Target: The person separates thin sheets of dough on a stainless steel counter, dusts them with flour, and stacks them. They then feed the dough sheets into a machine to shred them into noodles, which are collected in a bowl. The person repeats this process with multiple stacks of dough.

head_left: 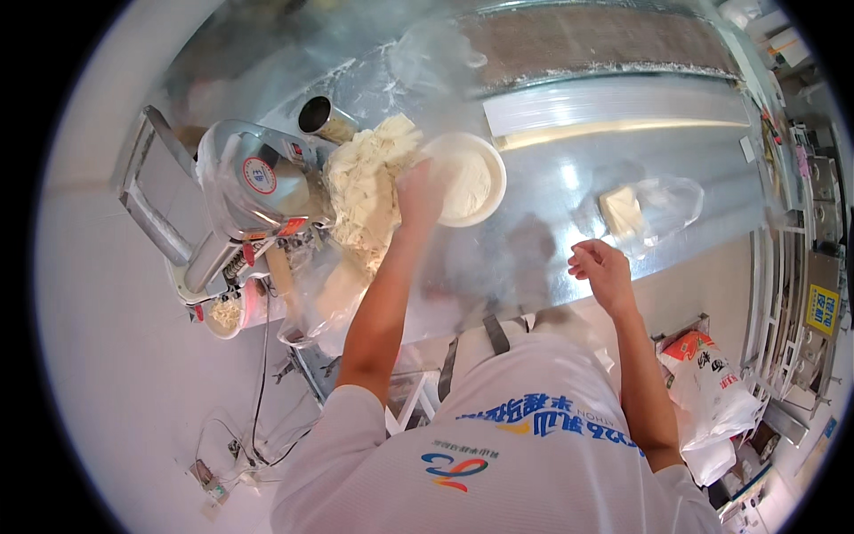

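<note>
The left arm is stretching far forward, bare from the short sleeve, elbow nearly straight. The left hand [418, 191] is blurring, fingers bunched and pointing away from the body. The right arm is bending at the elbow; the right hand [603, 270] is hanging loosely curled, palm down, holding nothing.

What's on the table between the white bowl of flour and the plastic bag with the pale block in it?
Nothing: in the head view, bare shiny metal table lies between the white bowl and the plastic bag.
</note>
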Available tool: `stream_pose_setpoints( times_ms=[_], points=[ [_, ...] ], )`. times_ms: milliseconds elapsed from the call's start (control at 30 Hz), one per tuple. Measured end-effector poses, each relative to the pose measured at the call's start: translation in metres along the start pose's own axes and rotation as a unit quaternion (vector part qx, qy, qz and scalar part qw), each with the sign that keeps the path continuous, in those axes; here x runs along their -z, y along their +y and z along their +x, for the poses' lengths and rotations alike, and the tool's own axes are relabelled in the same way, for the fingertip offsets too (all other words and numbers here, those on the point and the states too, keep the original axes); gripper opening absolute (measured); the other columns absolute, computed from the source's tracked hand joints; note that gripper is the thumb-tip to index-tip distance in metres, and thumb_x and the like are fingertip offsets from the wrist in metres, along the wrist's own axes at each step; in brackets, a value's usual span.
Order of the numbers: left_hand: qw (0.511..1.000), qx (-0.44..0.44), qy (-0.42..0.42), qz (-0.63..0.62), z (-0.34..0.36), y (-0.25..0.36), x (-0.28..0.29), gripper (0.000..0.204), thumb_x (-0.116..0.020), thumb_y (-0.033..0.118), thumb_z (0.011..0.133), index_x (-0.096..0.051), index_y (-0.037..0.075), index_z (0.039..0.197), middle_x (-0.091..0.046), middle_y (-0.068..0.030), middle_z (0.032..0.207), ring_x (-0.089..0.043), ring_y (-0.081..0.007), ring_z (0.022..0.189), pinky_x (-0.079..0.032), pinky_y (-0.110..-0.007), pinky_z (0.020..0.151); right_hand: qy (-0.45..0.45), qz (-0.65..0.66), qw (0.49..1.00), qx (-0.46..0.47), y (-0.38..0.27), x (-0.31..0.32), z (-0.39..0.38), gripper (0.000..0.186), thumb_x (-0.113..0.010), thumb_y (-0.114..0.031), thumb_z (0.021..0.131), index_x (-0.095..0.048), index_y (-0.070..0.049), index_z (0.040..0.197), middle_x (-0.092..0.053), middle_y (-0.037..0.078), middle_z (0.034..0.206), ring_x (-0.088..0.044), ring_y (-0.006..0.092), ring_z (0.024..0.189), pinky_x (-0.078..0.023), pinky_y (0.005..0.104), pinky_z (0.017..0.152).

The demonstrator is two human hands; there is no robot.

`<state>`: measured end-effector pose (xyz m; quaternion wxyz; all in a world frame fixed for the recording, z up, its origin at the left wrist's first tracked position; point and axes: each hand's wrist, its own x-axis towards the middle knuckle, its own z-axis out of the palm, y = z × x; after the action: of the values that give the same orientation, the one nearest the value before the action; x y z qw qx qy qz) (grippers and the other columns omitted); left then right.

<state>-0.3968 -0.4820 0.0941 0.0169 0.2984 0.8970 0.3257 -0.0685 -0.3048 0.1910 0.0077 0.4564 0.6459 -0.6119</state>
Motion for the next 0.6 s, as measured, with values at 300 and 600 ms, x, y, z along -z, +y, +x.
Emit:
stream_pose_setpoints(
  times_ms=[300,600],
  points=[
    [0.954,0.138,-0.198,-0.178,0.04,0.013,0.046,0.039,-0.086,0.033,0.087,-0.081,0.001,0.109,-0.077,-0.0141,0.083,-0.071,-0.0211,0.076,-0.054,-0.037,0.073,-0.008,0.028,0.999,0.023,0.001,0.002,0.003,0.028,-0.064,-0.02,0.106,-0.072,0.005,0.116,-0.078,0.011,0.094,-0.074,0.0157,0.082,-0.059,0.03,0.076],
    [0.969,0.132,-0.148,-0.147,0.037,0.033,0.08,0.035,-0.084,0.025,0.088,-0.081,0.002,0.116,-0.079,-0.01,0.088,-0.068,-0.0112,0.077,-0.053,-0.032,0.074,-0.003,-0.002,1.0,0.022,0.0,0.0,-0.001,0.026,-0.064,-0.018,0.106,-0.073,0.004,0.115,-0.077,0.011,0.093,-0.074,0.0151,0.082,-0.058,0.0293,0.075]
  ],
)
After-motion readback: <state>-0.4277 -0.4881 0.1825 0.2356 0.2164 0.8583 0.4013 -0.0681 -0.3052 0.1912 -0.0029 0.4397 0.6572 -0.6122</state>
